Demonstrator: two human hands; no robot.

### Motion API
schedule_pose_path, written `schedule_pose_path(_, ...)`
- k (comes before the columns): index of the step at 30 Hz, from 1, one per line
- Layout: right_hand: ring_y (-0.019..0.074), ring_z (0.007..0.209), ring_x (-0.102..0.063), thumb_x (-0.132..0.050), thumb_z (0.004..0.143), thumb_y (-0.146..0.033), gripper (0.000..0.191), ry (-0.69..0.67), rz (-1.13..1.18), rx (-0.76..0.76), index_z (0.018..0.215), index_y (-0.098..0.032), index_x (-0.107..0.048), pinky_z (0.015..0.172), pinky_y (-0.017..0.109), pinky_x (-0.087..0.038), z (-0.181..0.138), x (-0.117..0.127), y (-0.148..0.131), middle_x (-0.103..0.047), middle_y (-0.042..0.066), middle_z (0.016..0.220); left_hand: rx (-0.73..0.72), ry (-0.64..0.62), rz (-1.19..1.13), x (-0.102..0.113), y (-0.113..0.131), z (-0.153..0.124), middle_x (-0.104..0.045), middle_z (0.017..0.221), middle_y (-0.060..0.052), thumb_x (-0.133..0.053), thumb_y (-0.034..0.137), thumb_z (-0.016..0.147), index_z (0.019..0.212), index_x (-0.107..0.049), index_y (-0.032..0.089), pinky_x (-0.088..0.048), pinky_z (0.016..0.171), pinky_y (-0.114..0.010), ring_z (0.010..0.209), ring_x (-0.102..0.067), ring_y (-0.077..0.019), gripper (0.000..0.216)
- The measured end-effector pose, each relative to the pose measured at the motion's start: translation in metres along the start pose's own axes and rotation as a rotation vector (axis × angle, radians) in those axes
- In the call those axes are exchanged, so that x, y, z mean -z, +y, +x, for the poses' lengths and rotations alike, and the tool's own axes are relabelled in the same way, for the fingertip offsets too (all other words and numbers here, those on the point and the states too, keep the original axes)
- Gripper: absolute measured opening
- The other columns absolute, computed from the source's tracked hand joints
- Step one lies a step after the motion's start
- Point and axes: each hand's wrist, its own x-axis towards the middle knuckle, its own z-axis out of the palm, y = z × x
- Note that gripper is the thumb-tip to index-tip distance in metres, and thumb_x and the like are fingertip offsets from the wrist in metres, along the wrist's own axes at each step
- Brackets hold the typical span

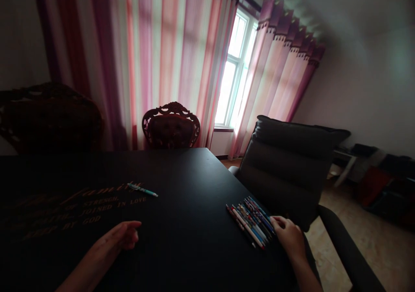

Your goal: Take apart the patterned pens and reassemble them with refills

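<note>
On the dark table, several pens (248,225) lie side by side in a slanted row near the right edge. My right hand (288,236) is at the right end of this row, its thumb and fingertips closed on the end of the outermost pen. A single teal and white pen (144,190) lies apart, farther back on the left, over the printed lettering. My left hand (121,238) hovers over the table in front of that pen, not touching it. Its index finger is stretched out and the other fingers are loosely bent, with nothing seen in them.
A black padded armchair (288,166) stands close against the table's right side. Carved dark wooden chairs (171,130) are behind the far edge. Striped curtains (162,46) hang around a bright window (230,76). Dark items (389,184) sit by the right wall.
</note>
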Motion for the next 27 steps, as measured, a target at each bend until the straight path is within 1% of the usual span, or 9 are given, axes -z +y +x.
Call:
schedule_pose_path(3,0.0344,0.088,-0.060,-0.046,0.081,-0.048,0.040,0.108,-0.115,0.043,0.091,-0.021,-0.074,0.075,0.043,-0.044,0.000,0.000,-0.005,-0.070,0.014,0.095,-0.042,-0.044,-0.012,0.002,-0.008,0.005,-0.071,0.070,-0.004,-0.075,0.055,0.069,0.088,-0.077,0.019,-0.048,0.067,-0.031,0.069,-0.061,-0.0210,0.041)
schedule_pose_path(6,0.0362,0.097,-0.055,-0.045,0.085,-0.048,0.039,0.182,-0.156,0.217,0.096,-0.022,-0.072,0.079,0.046,-0.042,-0.004,-0.007,-0.039,-0.067,0.013,0.103,-0.080,-0.097,-0.024,0.005,-0.017,0.012,-0.070,0.070,-0.005,-0.071,0.058,0.074,0.091,-0.076,0.017,-0.045,0.065,-0.030,0.067,-0.059,-0.0190,0.045)
schedule_pose_path(9,0.0307,0.097,-0.056,-0.048,0.089,-0.043,0.031,0.018,0.012,0.470,0.096,-0.023,-0.070,0.085,0.043,-0.041,-0.022,-0.025,-0.106,-0.067,0.010,0.101,-0.103,-0.134,-0.037,0.007,-0.022,0.016,-0.069,0.072,-0.005,-0.067,0.057,0.079,0.094,-0.075,0.016,-0.044,0.065,-0.029,0.068,-0.058,-0.0181,0.045)
schedule_pose_path(12,0.0273,0.097,-0.057,-0.051,0.090,-0.033,0.021,-0.239,0.132,0.701,0.102,-0.024,-0.067,0.089,0.040,-0.041,-0.052,-0.052,-0.187,-0.066,0.008,0.101,-0.114,-0.154,-0.049,0.007,-0.024,0.015,-0.069,0.072,-0.005,-0.066,0.057,0.080,0.094,-0.074,0.015,-0.043,0.065,-0.029,0.068,-0.058,-0.0180,0.045)
schedule_pose_path(15,0.0287,0.105,-0.055,-0.056,0.088,-0.029,0.030,-0.419,0.151,0.820,0.117,-0.026,-0.062,0.094,0.042,-0.039,-0.078,-0.086,-0.258,-0.063,0.008,0.112,-0.123,-0.162,-0.063,0.007,-0.027,0.016,-0.069,0.070,-0.005,-0.066,0.057,0.080,0.093,-0.074,0.015,-0.042,0.064,-0.028,0.065,-0.057,-0.0171,0.044)
schedule_pose_path(19,0.0320,0.113,-0.050,-0.063,0.084,-0.029,0.043,-0.473,0.127,0.799,0.127,-0.023,-0.057,0.095,0.043,-0.039,-0.093,-0.130,-0.328,-0.059,0.012,0.119,-0.123,-0.161,-0.089,0.006,-0.033,0.023,-0.068,0.066,-0.005,-0.069,0.063,0.073,0.089,-0.073,0.015,-0.041,0.060,-0.028,0.061,-0.057,-0.0169,0.051)
schedule_pose_path(22,0.0320,0.111,-0.051,-0.059,0.086,-0.025,0.029,-0.442,0.151,0.761,0.114,-0.020,-0.064,0.093,0.043,-0.039,-0.093,-0.153,-0.365,-0.059,0.013,0.115,-0.140,-0.150,-0.079,0.006,-0.036,0.027,-0.067,0.064,-0.005,-0.068,0.065,0.073,0.087,-0.073,0.015,-0.040,0.059,-0.028,0.058,-0.056,-0.0167,0.053)
schedule_pose_path(25,0.0308,0.108,-0.052,-0.054,0.087,-0.017,0.015,-0.421,0.187,0.733,0.097,-0.018,-0.066,0.090,0.042,-0.040,-0.094,-0.161,-0.383,-0.061,0.013,0.109,-0.184,-0.126,-0.026,0.008,-0.037,0.024,-0.067,0.068,-0.005,-0.064,0.064,0.078,0.089,-0.072,0.016,-0.042,0.060,-0.030,0.062,-0.059,-0.0187,0.050)
schedule_pose_path(27,0.0280,0.104,-0.055,-0.053,0.087,-0.013,0.014,-0.425,0.220,0.736,0.091,-0.018,-0.065,0.090,0.039,-0.041,-0.099,-0.159,-0.383,-0.063,0.012,0.103,-0.256,-0.043,0.099,0.012,-0.035,0.020,-0.070,0.077,-0.007,-0.063,0.058,0.081,0.094,-0.071,0.020,-0.046,0.067,-0.033,0.072,-0.063,-0.0228,0.041)
